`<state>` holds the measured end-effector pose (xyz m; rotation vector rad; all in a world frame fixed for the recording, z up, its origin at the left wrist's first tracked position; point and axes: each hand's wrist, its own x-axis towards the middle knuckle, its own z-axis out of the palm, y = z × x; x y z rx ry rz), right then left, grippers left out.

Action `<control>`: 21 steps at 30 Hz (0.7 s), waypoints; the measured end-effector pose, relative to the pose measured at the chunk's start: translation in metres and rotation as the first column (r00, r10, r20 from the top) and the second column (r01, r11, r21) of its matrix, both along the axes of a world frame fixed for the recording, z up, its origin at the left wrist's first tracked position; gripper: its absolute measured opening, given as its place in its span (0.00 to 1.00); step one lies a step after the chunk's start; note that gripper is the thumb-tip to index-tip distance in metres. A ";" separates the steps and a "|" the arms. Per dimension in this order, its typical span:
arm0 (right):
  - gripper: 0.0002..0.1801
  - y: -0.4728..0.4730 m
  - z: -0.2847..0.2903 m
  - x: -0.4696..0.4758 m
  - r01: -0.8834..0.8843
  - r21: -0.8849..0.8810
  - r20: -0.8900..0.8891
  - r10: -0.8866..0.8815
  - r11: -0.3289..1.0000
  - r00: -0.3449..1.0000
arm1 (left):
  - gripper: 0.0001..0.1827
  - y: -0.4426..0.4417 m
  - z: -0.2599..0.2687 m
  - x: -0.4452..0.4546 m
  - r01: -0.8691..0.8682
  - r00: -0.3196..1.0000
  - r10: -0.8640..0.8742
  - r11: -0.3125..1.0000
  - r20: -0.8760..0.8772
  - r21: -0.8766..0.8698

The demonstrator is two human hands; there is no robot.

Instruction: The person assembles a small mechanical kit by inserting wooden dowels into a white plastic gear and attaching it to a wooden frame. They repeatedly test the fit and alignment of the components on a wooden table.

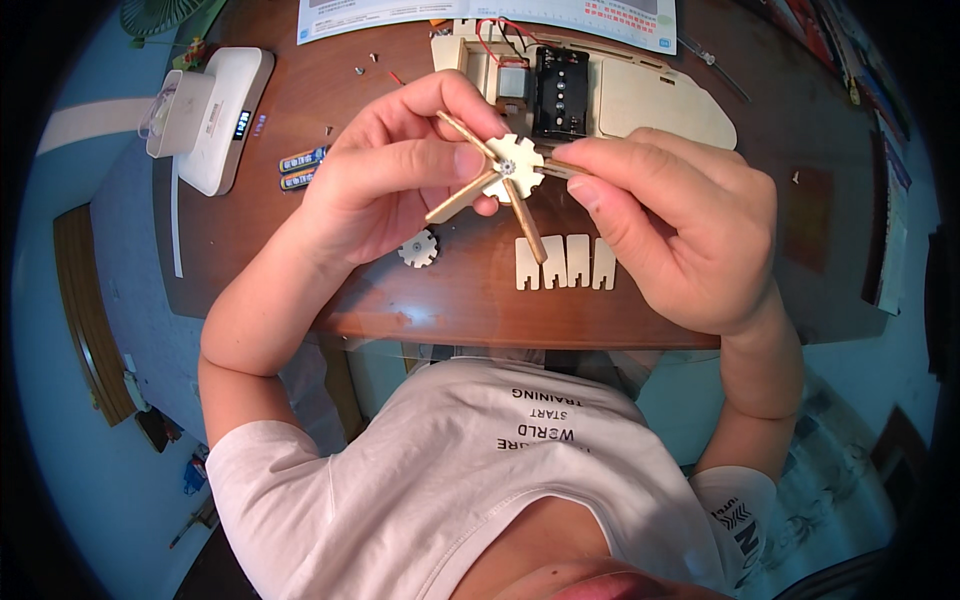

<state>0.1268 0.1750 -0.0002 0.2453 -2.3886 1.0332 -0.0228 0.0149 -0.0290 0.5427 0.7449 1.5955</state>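
Between finger and thumb, my left hand [405,157] holds a notched wooden disc [519,159] with several flat wooden blades standing out from it. One wooden blade [527,225] points down towards me. My right hand [675,217] pinches another wooden blade [561,169] at the disc's right edge; whether it sits fully in its notch I cannot tell. Below the hands, several loose wooden blades [553,262] with notched ends lie side by side on the brown table [465,307]. A second notched disc [418,249] lies flat below my left hand.
Behind my hands stands a wooden assembly [660,105] with a black battery holder [560,94], a small motor [513,81] and wires. Two batteries [300,169] and a white device with a lit display [232,120] are at left. A screwdriver [716,67], printed sheet [480,19] and small screws lie beyond.
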 end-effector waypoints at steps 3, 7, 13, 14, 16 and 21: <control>0.08 0.000 -0.001 0.001 0.005 0.006 -0.008 -0.005 1.000 1.000 | 0.10 0.000 0.000 0.000 -0.014 1.000 0.014 1.000 -0.024 0.008; 0.08 0.000 -0.002 0.001 0.005 0.004 -0.020 -0.005 1.000 1.000 | 0.09 0.000 0.005 0.002 -0.059 0.984 0.043 0.994 -0.170 -0.088; 0.08 0.000 -0.002 0.000 -0.006 0.000 -0.029 0.006 1.000 1.000 | 0.09 0.001 0.004 0.003 -0.065 0.984 0.052 0.995 -0.171 -0.070; 0.08 0.000 -0.002 0.000 -0.006 -0.001 -0.029 0.006 1.000 1.000 | 0.09 0.001 0.003 0.001 -0.046 0.991 0.041 0.998 -0.124 -0.039; 0.09 0.000 -0.002 0.000 -0.008 -0.002 -0.033 0.008 1.000 0.999 | 0.10 0.000 0.000 -0.001 -0.011 0.999 0.011 1.000 -0.031 0.026; 0.09 -0.001 -0.002 -0.001 -0.005 0.008 -0.040 0.006 1.000 0.999 | 0.09 0.000 0.001 0.000 -0.021 1.000 0.021 1.000 -0.012 0.020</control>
